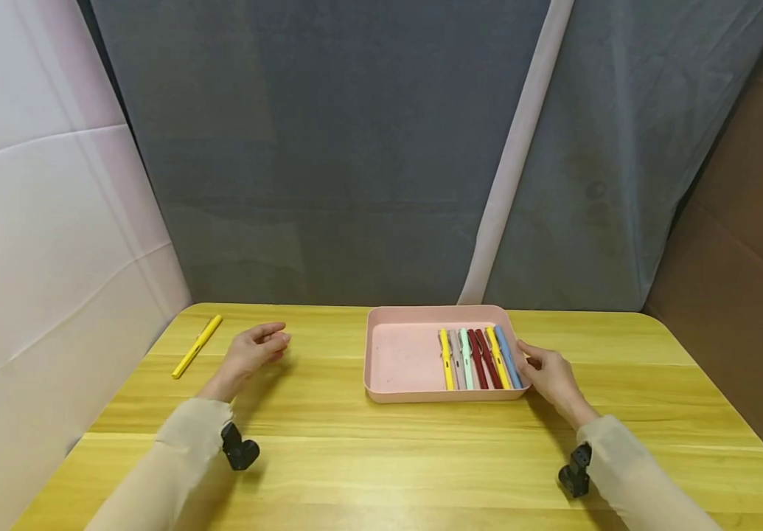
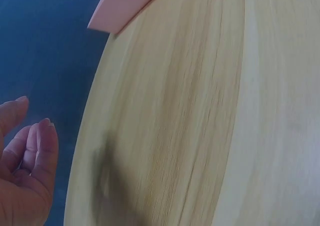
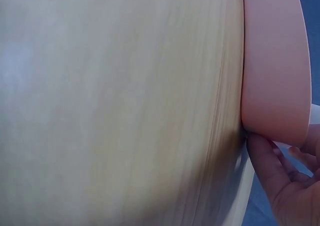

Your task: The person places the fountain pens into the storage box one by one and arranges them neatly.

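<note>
A shallow pink tray [image 1: 401,397] sits near the table's far edge. In its right half lie several capped pens side by side: yellow [image 1: 447,359], greyish, mint green [image 1: 466,359], dark red, another yellow and blue [image 1: 508,357]. My right hand [image 1: 554,377] holds the tray's right side near the front corner; the right wrist view shows its fingers at the outer wall. To the left, my left hand [image 1: 253,354] hovers over the table with loosely bent fingers and nothing in them. A single yellow pen [image 1: 197,346] lies farther left, apart from that hand.
The wooden table [image 1: 368,472] has rounded far corners. Behind it hangs a grey cloth [image 1: 354,162] with a pale strip. White cloth [image 1: 56,221] stands at the left, brown cloth [image 1: 739,258] at the right. Both wrists carry small black cameras.
</note>
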`<state>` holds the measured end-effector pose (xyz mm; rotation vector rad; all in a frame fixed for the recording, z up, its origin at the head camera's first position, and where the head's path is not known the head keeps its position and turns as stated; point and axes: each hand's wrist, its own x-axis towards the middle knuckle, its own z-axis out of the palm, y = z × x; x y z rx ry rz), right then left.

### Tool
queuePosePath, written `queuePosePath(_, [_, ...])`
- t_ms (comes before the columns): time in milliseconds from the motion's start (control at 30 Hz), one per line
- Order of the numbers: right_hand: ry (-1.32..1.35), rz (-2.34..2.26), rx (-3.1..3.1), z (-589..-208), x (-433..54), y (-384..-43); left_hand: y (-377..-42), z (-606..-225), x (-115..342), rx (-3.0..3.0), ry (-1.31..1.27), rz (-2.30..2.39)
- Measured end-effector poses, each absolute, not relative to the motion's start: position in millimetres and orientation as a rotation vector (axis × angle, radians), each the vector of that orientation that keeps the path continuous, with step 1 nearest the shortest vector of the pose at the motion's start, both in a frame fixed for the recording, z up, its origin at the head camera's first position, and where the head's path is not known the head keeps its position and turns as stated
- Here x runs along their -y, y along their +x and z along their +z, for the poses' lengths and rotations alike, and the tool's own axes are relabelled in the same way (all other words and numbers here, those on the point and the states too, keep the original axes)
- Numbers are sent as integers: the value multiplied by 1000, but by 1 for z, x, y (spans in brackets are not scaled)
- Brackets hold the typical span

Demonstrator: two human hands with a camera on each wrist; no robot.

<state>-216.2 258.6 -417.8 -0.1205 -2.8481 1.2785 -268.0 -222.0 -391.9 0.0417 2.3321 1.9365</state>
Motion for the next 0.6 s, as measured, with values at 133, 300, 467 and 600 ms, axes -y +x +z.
queuePosePath(133, [-150,1424,2834,-417,-259,-216,-266,-391,232,-2345,24,1939])
queuePosePath(300, [-190,1533,2832,-416,-261,-216,-264,-389,245,-2361,26,1918])
queuePosePath(467, [-179,1520,2829,-415,-264,-214,-265,-384,257,-2395,54,1876])
queuePosePath(600, [-182,1509,2832,-415,-267,-212,-266,-381,267,-2413,29,1896])
